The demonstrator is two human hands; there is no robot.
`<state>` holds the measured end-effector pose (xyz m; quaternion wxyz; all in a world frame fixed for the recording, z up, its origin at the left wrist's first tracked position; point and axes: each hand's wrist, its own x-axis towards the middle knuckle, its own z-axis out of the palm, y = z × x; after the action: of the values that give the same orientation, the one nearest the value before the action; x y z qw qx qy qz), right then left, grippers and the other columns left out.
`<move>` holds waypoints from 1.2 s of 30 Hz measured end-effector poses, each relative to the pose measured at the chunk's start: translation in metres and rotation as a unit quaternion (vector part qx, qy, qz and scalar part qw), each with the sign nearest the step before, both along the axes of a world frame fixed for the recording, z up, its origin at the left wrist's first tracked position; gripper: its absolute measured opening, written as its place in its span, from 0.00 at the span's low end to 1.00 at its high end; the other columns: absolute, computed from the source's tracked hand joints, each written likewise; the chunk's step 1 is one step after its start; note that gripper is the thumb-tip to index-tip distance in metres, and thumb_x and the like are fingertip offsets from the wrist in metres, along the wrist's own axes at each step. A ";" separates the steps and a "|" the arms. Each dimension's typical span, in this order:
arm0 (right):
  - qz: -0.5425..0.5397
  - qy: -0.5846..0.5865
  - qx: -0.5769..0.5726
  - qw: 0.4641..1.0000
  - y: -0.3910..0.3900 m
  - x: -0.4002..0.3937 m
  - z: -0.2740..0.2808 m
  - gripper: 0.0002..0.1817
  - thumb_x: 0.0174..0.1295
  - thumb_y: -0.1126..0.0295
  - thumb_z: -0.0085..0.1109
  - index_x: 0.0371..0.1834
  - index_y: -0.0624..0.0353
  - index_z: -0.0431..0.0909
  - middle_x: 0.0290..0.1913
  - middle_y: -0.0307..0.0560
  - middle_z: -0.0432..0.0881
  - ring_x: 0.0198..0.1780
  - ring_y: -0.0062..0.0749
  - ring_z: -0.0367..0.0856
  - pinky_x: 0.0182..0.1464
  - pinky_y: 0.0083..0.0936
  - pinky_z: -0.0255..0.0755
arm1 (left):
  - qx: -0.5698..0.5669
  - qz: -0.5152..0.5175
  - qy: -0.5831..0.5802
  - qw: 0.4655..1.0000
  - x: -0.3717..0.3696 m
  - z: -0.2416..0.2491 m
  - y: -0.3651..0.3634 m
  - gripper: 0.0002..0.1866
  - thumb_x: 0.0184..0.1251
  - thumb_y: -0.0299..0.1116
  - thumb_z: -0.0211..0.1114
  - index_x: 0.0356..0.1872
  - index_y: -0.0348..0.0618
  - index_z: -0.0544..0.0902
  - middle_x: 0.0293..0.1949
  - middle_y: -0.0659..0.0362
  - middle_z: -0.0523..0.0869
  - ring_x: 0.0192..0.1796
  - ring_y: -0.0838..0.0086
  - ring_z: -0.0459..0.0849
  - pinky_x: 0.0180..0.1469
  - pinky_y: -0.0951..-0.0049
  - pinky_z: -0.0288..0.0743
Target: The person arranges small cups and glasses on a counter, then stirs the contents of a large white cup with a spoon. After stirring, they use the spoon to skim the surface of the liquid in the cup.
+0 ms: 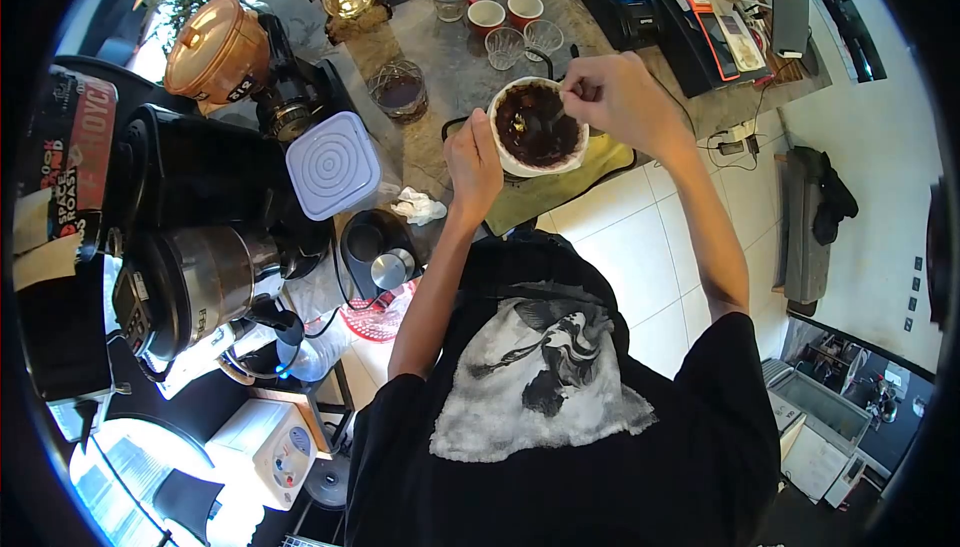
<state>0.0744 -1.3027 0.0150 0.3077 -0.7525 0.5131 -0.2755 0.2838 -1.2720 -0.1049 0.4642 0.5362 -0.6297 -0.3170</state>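
A white round vessel [548, 166] with dark brown contents stands near the counter's front edge, beside a green cloth [520, 204]. My left hand [473, 163] holds its left rim, thumb and fingers close together. Over the vessel's right side, my right hand [622, 99] is closed in a pinch on a thin utensil, whose lower end is in the dark contents. A glass of dark liquid [401, 95] stands to the left of the vessel. Behind it are two red cups [486, 16] and several clear glasses [505, 48].
At the left are a grinder [290, 112], a purple-lidded container [333, 165], a crumpled tissue [418, 207] and a steel kettle-like appliance [210, 277]. A black device [620, 9] and an orange-edged phone [715, 45] lie at the back right.
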 end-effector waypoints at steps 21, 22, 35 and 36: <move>-0.053 0.018 0.090 0.994 0.007 -0.001 0.010 0.06 0.52 0.73 0.64 0.26 0.66 0.80 0.17 0.45 0.78 0.19 0.22 0.77 0.28 0.23 0.70 | 0.003 0.006 0.026 1.000 -0.002 -0.008 0.001 0.21 0.81 0.34 0.45 0.24 0.32 0.72 0.18 0.43 0.73 0.22 0.46 0.72 0.28 0.53 0.61; -0.044 0.010 0.087 0.995 0.008 0.001 0.004 0.05 0.54 0.75 0.63 0.26 0.67 0.79 0.17 0.43 0.79 0.19 0.19 0.76 0.26 0.20 0.69 | 0.004 0.005 0.026 1.000 -0.002 -0.008 0.001 0.21 0.81 0.34 0.45 0.24 0.32 0.72 0.18 0.43 0.73 0.22 0.46 0.72 0.28 0.53 0.61; 0.096 -0.083 0.181 0.975 0.001 -0.004 -0.019 0.09 0.60 0.74 0.65 0.39 0.70 0.85 0.28 0.43 0.85 0.27 0.22 0.81 0.34 0.20 0.76 | 0.013 0.023 0.004 1.000 0.005 -0.016 0.004 0.21 0.80 0.35 0.45 0.27 0.31 0.75 0.20 0.43 0.76 0.23 0.48 0.75 0.29 0.54 0.64; 0.098 -0.083 0.185 0.974 0.000 -0.004 -0.020 0.09 0.60 0.74 0.65 0.39 0.70 0.85 0.28 0.43 0.85 0.27 0.22 0.81 0.34 0.20 0.76 | 0.005 0.025 0.003 1.000 0.006 -0.015 0.004 0.21 0.80 0.34 0.46 0.27 0.30 0.75 0.19 0.44 0.75 0.22 0.51 0.74 0.29 0.56 0.64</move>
<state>0.0703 -1.3031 -0.0053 0.5084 -0.7035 0.4520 -0.2058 0.2903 -1.2678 -0.1196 0.4716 0.5530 -0.6130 -0.3100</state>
